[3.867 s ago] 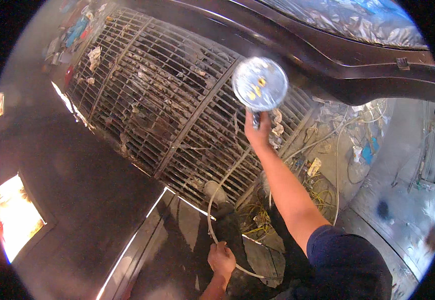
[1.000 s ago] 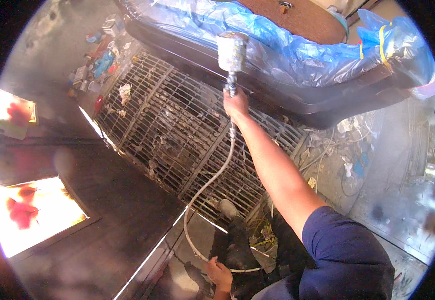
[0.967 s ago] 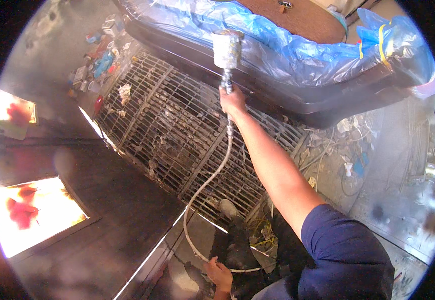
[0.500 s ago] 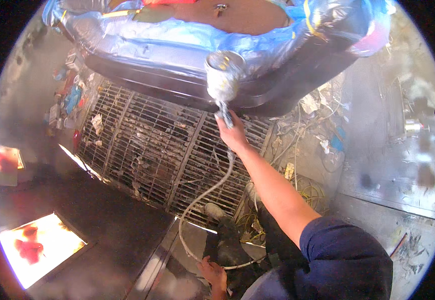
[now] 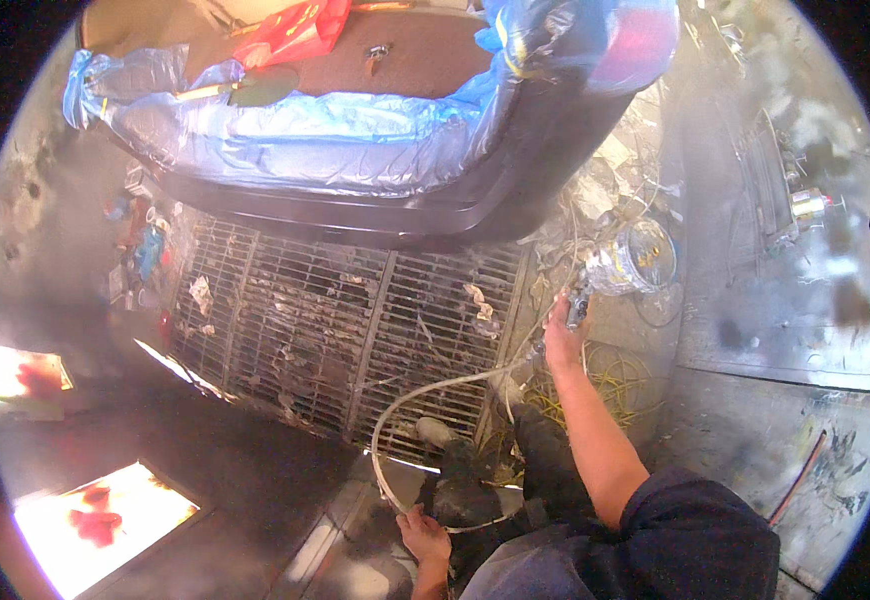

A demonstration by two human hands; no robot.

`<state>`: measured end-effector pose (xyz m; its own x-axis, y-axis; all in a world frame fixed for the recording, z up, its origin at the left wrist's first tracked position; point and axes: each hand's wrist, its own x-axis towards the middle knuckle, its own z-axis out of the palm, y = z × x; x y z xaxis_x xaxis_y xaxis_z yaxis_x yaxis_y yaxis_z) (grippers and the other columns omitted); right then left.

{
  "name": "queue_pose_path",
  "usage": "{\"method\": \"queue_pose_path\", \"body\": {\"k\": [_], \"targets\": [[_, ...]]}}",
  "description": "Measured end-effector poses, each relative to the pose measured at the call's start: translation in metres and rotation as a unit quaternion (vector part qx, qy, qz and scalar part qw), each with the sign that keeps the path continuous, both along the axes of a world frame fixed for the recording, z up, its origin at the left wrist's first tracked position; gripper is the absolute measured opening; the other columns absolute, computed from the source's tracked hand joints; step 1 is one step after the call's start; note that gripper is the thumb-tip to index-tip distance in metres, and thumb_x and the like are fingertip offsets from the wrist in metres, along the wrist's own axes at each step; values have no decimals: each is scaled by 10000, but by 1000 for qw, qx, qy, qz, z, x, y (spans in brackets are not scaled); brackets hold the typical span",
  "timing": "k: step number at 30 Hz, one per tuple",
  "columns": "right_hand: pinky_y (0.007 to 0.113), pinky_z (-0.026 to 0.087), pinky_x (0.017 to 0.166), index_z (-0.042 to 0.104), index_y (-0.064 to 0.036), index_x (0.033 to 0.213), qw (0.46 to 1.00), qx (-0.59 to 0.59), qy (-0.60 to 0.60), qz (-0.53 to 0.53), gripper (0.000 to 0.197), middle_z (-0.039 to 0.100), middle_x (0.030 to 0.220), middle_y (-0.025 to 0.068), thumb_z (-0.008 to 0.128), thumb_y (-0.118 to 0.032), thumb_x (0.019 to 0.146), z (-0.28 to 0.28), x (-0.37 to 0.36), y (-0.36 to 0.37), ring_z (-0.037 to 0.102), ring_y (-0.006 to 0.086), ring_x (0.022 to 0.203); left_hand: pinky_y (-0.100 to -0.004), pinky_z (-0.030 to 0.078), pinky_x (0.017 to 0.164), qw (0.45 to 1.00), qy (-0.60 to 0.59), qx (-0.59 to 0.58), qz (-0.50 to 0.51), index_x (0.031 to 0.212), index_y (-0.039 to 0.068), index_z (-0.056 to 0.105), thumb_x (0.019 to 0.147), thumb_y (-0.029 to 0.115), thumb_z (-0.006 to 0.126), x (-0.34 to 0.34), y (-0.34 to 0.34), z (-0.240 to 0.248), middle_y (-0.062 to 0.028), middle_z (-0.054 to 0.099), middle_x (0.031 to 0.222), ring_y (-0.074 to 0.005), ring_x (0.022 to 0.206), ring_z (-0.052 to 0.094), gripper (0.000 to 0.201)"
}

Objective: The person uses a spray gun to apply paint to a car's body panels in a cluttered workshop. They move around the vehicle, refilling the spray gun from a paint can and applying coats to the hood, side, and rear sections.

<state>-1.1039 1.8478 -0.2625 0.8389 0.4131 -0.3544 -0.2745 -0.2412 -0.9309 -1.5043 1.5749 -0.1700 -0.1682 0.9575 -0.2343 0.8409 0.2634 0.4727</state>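
Observation:
My right hand [image 5: 563,342] grips a spray gun [image 5: 579,303], held out to the right of the car's dark bumper [image 5: 435,225] and apart from it. The gun's paint-spattered cup [image 5: 627,262] is tipped over to the right. A pale air hose [image 5: 385,430] loops from the gun down to my left hand [image 5: 425,537], which is closed round it low in front of me. Above the bumper, blue masking film [image 5: 345,135] covers the car's edge. The gun's trigger is hidden by my fingers.
Beneath the bumper lies a dirty floor grating [image 5: 305,320] with paper scraps. Yellow cord [image 5: 610,390] is tangled beside my feet. A red bag [image 5: 300,30] lies on the brown surface beyond the film. Several cans and rags [image 5: 150,250] stand along the left.
My right hand has swung the spray gun right and nearer to me, away from the bumper, and its cup has tipped sideways. My left hand stays on the hose. The view has shifted.

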Motion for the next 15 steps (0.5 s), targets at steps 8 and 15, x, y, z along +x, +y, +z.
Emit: {"method": "queue_pose_path", "body": {"k": [8,15], "targets": [[308,516,676,682,-35,1225,965,84,-107,225,272,720,957,54,738,-191,1009,33,-10,16,645,126,786,-531,532,873,1000,28,0,2,1305,33,589,946,28,555,2,4,4,-232,601,1182,-458,1034,631,361],[328,555,717,679,-36,1232,909,113,-131,380,260,734,967,79,732,-156,1007,133,2,10,701,138,821,-537,527,960,983,-50,-128,118,1638,68,303,972,49,550,48,39,43,-268,593,1388,-467,1141,644,710]]}}
